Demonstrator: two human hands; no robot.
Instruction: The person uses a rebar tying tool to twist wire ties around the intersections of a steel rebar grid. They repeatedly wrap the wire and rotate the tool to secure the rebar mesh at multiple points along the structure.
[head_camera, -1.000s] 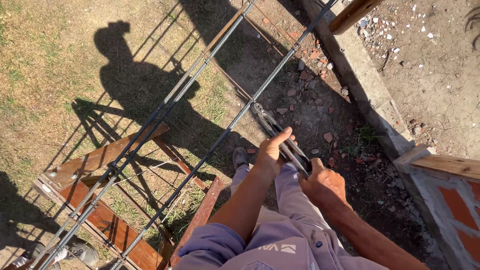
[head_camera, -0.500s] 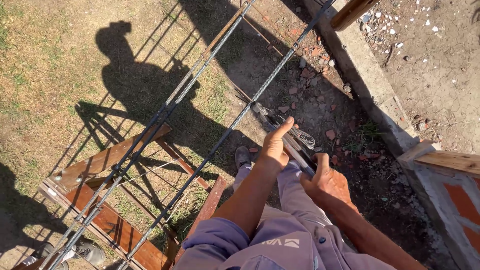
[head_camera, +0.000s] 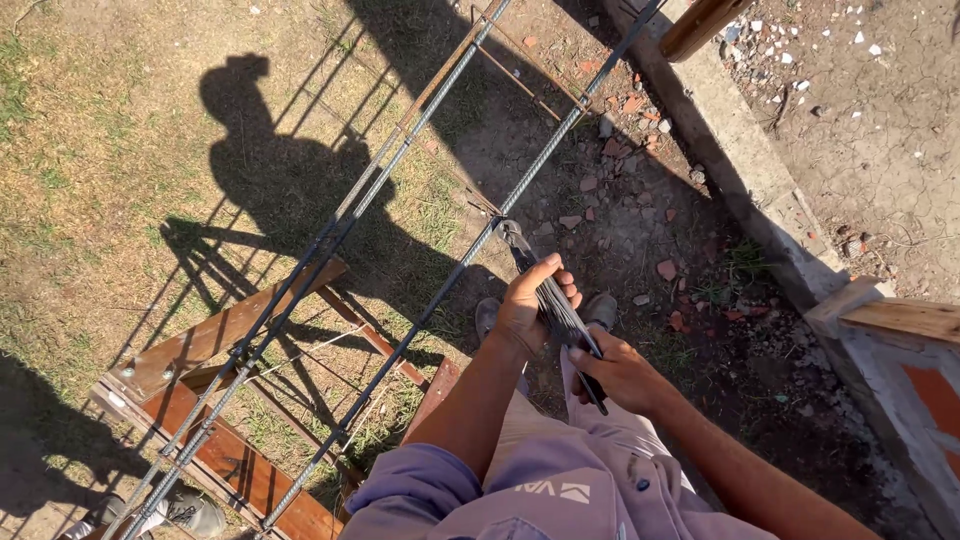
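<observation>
Pincers (head_camera: 545, 290) in both hands, at rebar (head_camera: 440, 285)

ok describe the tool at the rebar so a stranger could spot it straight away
Follow the right-hand ribbed steel bar to where a rusty crossbar meets it. The pincers bite that joint, dark handles running back through the left hand to the right hand; nothing else there is hand-held.

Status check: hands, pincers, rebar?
Left hand and right hand both grip the pincers. Pincer head at the near rebar. Nothing blocking.
</observation>
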